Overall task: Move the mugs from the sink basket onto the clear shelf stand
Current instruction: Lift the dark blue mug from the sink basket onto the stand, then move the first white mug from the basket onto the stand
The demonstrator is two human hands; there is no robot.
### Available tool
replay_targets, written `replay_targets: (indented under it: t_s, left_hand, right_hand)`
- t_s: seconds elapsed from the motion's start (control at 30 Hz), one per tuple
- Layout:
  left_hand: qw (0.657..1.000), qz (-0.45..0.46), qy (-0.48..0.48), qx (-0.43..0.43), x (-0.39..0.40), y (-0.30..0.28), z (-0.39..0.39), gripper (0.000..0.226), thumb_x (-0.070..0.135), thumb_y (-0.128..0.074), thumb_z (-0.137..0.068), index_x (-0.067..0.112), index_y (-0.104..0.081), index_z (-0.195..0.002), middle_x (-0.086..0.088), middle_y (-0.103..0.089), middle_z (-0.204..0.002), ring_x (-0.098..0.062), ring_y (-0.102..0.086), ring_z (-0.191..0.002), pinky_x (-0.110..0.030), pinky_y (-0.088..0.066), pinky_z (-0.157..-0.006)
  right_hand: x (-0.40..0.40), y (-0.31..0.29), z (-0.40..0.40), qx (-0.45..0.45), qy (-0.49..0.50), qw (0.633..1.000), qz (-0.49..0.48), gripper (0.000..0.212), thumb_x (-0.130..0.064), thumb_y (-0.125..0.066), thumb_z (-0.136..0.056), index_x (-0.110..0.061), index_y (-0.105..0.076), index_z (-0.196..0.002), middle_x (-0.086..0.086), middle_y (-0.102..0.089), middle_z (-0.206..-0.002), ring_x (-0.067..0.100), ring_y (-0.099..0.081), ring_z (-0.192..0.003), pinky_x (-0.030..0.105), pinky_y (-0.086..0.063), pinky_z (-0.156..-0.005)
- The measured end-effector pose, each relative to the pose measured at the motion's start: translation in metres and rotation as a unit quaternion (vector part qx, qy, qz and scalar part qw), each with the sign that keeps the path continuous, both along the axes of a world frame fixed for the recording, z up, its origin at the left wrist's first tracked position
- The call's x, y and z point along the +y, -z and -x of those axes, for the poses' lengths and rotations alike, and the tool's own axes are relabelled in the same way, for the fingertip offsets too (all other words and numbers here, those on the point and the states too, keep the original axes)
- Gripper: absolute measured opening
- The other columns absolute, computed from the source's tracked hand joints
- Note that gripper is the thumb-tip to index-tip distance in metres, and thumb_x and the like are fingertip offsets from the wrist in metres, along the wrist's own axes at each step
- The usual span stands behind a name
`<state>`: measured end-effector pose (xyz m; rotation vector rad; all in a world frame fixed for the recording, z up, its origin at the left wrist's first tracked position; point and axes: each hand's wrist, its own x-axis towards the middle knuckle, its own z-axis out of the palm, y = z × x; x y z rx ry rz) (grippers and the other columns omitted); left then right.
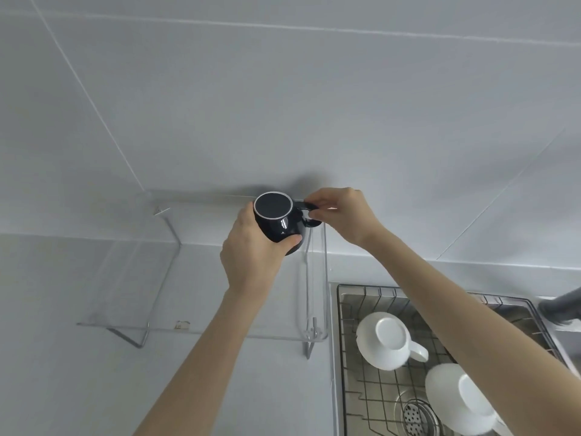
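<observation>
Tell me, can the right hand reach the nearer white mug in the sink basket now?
Probably not yet: the right hand pinches the black mug handle. Once free, nothing covers that white mug.

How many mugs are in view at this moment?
3. A black mug, upside down, is held by both hands over the clear shelf stand. Two white mugs lie upside down in the sink basket; the right arm may hide more.

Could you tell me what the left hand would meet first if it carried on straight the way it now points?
Probably the tiled wall behind the clear shelf stand; the left hand, gripping the black mug, points up and away. Depth is unclear.
</observation>
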<state>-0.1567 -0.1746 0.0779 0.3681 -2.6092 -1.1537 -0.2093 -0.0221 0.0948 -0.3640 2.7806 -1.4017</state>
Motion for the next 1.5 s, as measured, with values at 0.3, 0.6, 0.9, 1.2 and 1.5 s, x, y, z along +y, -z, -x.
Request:
replay_targets:
  t_s: [0.3, 0.6, 0.9, 1.2, 1.5]
  left_hand:
    - [0.999, 0.030, 0.026, -0.014, 0.004, 0.000, -0.005, 0.088, 0.041, -0.078, -0.058, 0.012, -0.036, -0.129, -0.007, -0.050, -0.131, -0.027, -0.045, -0.123, -0.040, -0.043, -0.087]
    - [0.970, 0.007, 0.209, 0.123, 0.070, -0.024, -0.061, 0.066, 0.027, -0.070, -0.073, 0.008, -0.043, -0.130, -0.011, -0.044, -0.141, -0.024, -0.039, -0.132, -0.025, -0.031, -0.105]
    - [0.926, -0.066, 0.317, -0.195, 0.139, 0.084, -0.100, 0.075, 0.025, -0.071, -0.073, 0.011, -0.034, -0.137, -0.008, -0.041, -0.143, -0.022, -0.040, -0.130, -0.027, -0.031, -0.102]
    - [0.910, -0.033, 0.322, -0.259, 0.167, 0.153, -0.086, 0.084, 0.015, -0.067, -0.076, 0.007, -0.016, -0.143, -0.015, -0.016, -0.155, -0.027, -0.021, -0.142, -0.030, -0.025, -0.110]
    - [0.918, -0.063, 0.284, -0.270, 0.169, 0.156, -0.085, 0.086, 0.012, -0.074, -0.069, 0.004, -0.026, -0.140, -0.015, -0.036, -0.146, -0.027, -0.036, -0.134, -0.033, -0.032, -0.109]
  right_hand:
    - [0.008, -0.008, -0.013, 0.007, 0.033, 0.999, 0.007, 0.031, 0.002, -0.057, -0.080, -0.004, -0.063, -0.109, 0.013, -0.068, -0.109, 0.014, -0.062, -0.093, 0.011, -0.044, -0.085]
    - [0.111, -0.001, -0.088, -0.026, 0.163, 0.985, 0.055, 0.020, -0.007, -0.058, -0.082, -0.015, -0.067, -0.097, 0.002, -0.069, -0.096, 0.012, -0.063, -0.091, 0.001, -0.044, -0.077]
    - [0.160, 0.093, -0.154, -0.194, 0.203, 0.958, -0.057, 0.026, -0.011, -0.059, -0.081, -0.007, -0.066, -0.106, 0.009, -0.070, -0.109, 0.018, -0.063, -0.097, 0.018, -0.042, -0.084]
    - [0.156, 0.160, -0.155, -0.293, 0.136, 0.918, -0.228, 0.009, -0.018, -0.052, -0.081, -0.011, -0.058, -0.084, 0.015, -0.062, -0.085, 0.031, -0.051, -0.077, 0.030, -0.036, -0.058]
    - [0.163, 0.153, -0.163, -0.239, 0.191, 0.943, -0.132, 0.020, -0.020, -0.063, -0.077, -0.014, -0.069, -0.094, 0.009, -0.074, -0.094, 0.028, -0.063, -0.092, 0.035, -0.048, -0.078]
